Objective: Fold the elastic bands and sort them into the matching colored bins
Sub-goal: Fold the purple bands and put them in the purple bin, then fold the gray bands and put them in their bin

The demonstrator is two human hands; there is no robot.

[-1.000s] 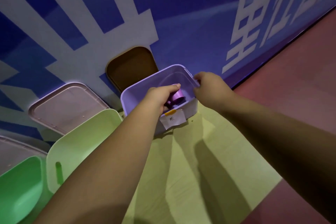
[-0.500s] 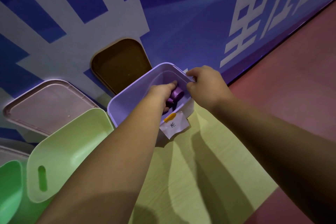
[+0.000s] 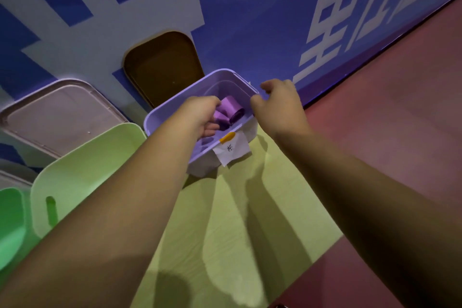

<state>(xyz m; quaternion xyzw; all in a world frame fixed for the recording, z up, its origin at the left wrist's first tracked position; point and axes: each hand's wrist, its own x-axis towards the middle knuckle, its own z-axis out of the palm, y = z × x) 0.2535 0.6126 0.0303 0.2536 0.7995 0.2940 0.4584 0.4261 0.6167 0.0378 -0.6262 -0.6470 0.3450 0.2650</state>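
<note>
Both bare forearms stretch forward side by side from the near edge of the table [image 3: 287, 207] toward its far edge, the left arm entering from the lower left and the right arm from the lower right. The left hand [image 3: 200, 116] is turned palm down with its fingers curled under, gripping a rolled purple elastic band [image 3: 231, 110]. The right hand [image 3: 278, 105] sits just beside it at the same reach, back facing up, fingers [image 3: 266, 86] and thumb bent inward; whether they pinch anything cannot be told.
</note>
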